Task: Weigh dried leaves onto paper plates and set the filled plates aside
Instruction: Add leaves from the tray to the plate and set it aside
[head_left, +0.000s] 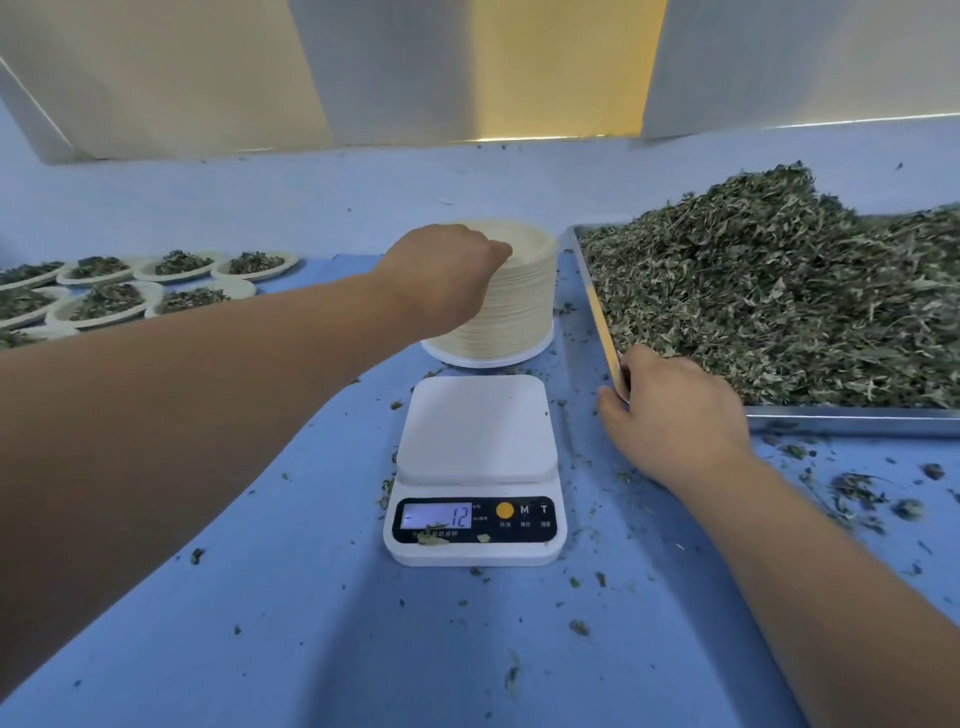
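Bright, even, cool light from above on the blue cloth-covered tabletop (291, 649); shadows soft and faint, deepest beneath the white digital kitchen scale (475, 426). Warm yellow glow between the pale wall panels (208, 78) at top. Pale glare across the scale's display, dull sheen along the rim of the silver metal tray (852, 413). Slightly blurred: the left hand (441, 270) at the stack of cream paper plates (506, 312). Strong wide-angle stretch toward the edges, forearms swollen, far-left corner soft.

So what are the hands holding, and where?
The right hand grips the metal tray at its near left corner; left hand rests atop the plate stack, grip hidden.
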